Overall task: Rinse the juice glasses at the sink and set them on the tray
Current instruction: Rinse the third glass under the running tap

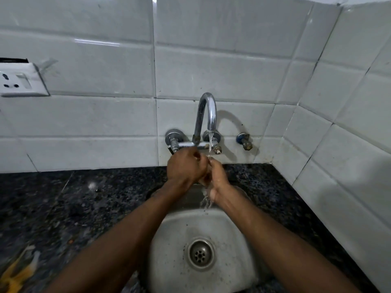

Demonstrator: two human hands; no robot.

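The steel sink (203, 225) lay nearest, its drain (201, 253) at six o'clock. Above it the left hand (186, 166) and right hand (218, 176) pressed together under the tap's (208, 115) stream at twelve o'clock, fingers curled inward; whether they gripped a glass could not be told.

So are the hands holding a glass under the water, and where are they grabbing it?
No glass shows. The left hand and right hand are pressed together under the running tap; anything small hidden between them cannot be told.
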